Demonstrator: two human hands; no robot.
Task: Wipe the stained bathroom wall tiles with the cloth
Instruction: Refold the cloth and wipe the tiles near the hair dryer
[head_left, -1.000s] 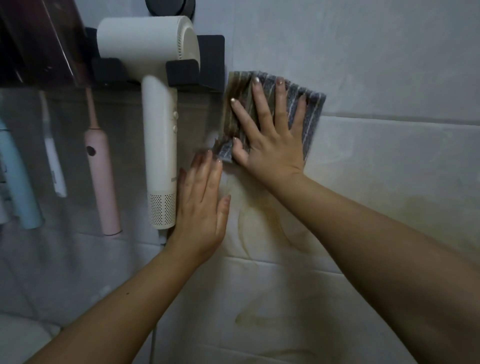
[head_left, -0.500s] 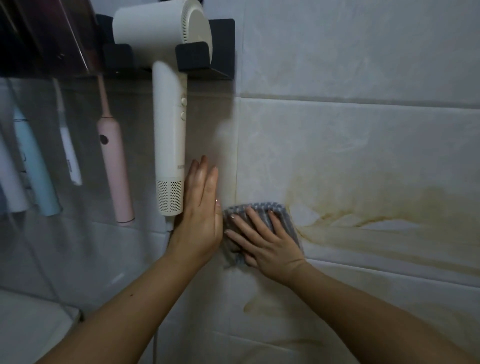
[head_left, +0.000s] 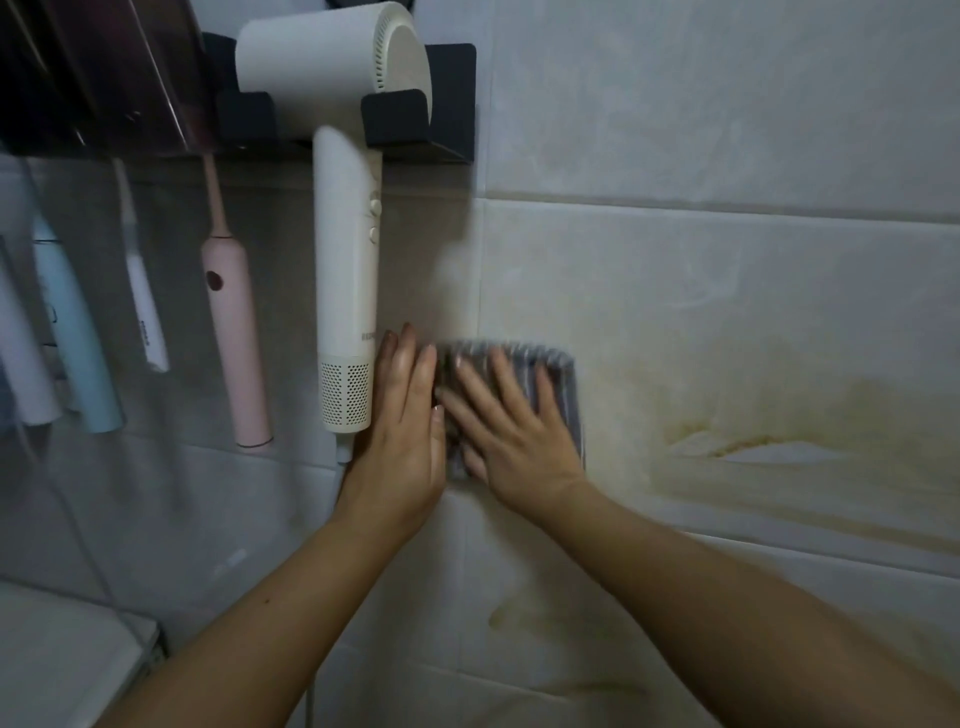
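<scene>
Head view: right hand (head_left: 519, 441) is pressing the cloth (head_left: 567, 400) flat against the wall tiles (head_left: 727, 312), with its fingers (head_left: 506, 387) lying straight and spread wide, pinching nothing. The cloth is sitting under the palm and showing past the fingertips and the little-finger side, its edges smeared by blur. Left hand (head_left: 402, 441) is lying flat on the tile, fingers (head_left: 405, 358) straight and close together, thumb right against the cloth's near edge; I can't tell if it's touching. I'm reading the cloth as light, soft and floppy. It'll likely be bunching if dragged by a corner, so a broad palm press over its middle is looking like the right hold. The tile is looking glossy, so I'm expecting an easy slide. The big brown stain (head_left: 753, 436) is lying well out past the right little finger, with open tile in between. A smaller streak (head_left: 506, 616) is sitting below the right wrist. The other side is tight: the hair dryer (head_left: 345, 291) is hanging just beside the left little finger, and its black holder (head_left: 415, 104) is sitting well above the fingertips. I'm flagging the dryer as the bump risk.
</scene>
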